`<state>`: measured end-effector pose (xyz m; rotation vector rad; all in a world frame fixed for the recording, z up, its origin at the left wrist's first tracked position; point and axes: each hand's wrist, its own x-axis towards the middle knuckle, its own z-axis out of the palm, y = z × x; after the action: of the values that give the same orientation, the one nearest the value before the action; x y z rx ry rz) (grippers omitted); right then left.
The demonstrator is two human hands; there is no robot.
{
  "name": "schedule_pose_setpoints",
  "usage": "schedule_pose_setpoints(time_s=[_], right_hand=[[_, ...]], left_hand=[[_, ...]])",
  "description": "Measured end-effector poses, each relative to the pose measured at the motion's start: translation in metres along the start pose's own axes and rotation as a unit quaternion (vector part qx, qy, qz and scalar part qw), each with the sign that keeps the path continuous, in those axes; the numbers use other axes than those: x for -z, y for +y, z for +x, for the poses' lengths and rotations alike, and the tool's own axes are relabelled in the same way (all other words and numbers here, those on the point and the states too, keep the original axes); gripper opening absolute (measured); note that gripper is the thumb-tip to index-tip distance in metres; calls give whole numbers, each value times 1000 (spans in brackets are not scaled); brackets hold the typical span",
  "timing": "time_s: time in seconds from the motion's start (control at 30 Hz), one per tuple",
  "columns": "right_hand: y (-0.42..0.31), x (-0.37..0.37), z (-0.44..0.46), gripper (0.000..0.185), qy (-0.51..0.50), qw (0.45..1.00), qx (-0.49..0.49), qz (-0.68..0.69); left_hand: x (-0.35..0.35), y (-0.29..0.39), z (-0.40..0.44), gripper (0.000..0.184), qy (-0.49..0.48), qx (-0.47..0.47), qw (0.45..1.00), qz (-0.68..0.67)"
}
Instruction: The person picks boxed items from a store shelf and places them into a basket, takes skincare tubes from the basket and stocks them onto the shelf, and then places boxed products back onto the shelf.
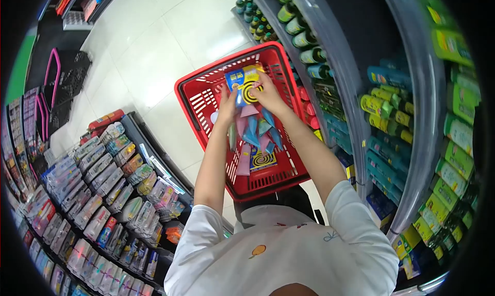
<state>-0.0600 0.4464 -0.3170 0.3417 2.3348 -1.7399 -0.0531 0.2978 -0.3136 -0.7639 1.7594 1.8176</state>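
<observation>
Between my two hands is a blue and yellow mosquito coil box (238, 80) with a black spiral printed on it. My left hand (227, 103) grips its left side, and my right hand (267, 93) is closed on its right side. The box is over the far part of a red shopping basket (186, 85). Lower in the basket lie several pink and blue cone-shaped items (251, 131), whose kind I cannot make out. Near the basket's close end is another spiral-printed box (264, 158), partly covered by a pink piece.
Shelves of green and yellow bottles (379, 106) stand close on the right. On the left is a rack of packaged goods (98, 193). Black baskets with pink handles (67, 84) sit farther left. Pale floor tiles (149, 53) extend ahead.
</observation>
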Motion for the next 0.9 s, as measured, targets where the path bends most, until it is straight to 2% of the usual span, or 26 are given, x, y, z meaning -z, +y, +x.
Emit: schedule_pose_setpoints(time_s=[0.07,0.1,0.13,0.17,0.2,0.27,0.33,0.4,0.43,0.53,0.6,0.63,0.7,0.73,0.8,0.87,0.9], right_hand=[[3,1,-20,55,58,987,134,-70],[-15,14,-38,52,27,991,129,-22],[-39,31,-63,49,0,992,125,24],[-56,46,-91,46,8,992,122,32],[-69,62,-121,43,21,992,120,38],[-81,100,-185,40,44,988,150,-3],[-94,138,-254,36,66,986,148,-24],[-98,170,-323,33,71,990,98,75],[-110,187,-359,31,72,987,36,138],[-115,221,-456,28,110,935,18,337],[-118,250,-522,39,123,909,50,394],[-117,266,-556,47,124,895,70,422],[-110,294,-627,61,207,875,137,415],[-107,307,-662,69,245,861,167,412],[-99,342,-728,80,344,859,170,340],[-97,375,-782,80,421,830,182,317],[-95,388,-803,77,451,809,193,324]], left_hand=[[3,-8,-8,66,34,-22,998,58],[8,-16,-10,61,52,-33,994,90],[13,-35,-7,54,55,-123,988,76],[-1,-10,-39,49,84,-121,987,67],[-3,-16,-51,46,90,-211,968,98],[-31,16,-108,44,71,-217,971,63],[-68,34,-165,42,47,-269,962,10],[-110,51,-229,41,-24,-349,937,-16],[-129,53,-263,40,-52,-383,922,-26],[-186,39,-356,39,-178,-506,838,-98],[-222,16,-425,35,-228,-573,778,-120],[-239,-1,-453,35,-288,-609,726,-140],[-269,-31,-514,32,-384,-659,625,-165],[-283,-49,-547,28,-423,-651,605,-176],[-302,-75,-594,29,-526,-636,556,-100],[-325,-97,-638,33,-595,-544,591,-30],[-340,-101,-656,36,-602,-554,575,17]])
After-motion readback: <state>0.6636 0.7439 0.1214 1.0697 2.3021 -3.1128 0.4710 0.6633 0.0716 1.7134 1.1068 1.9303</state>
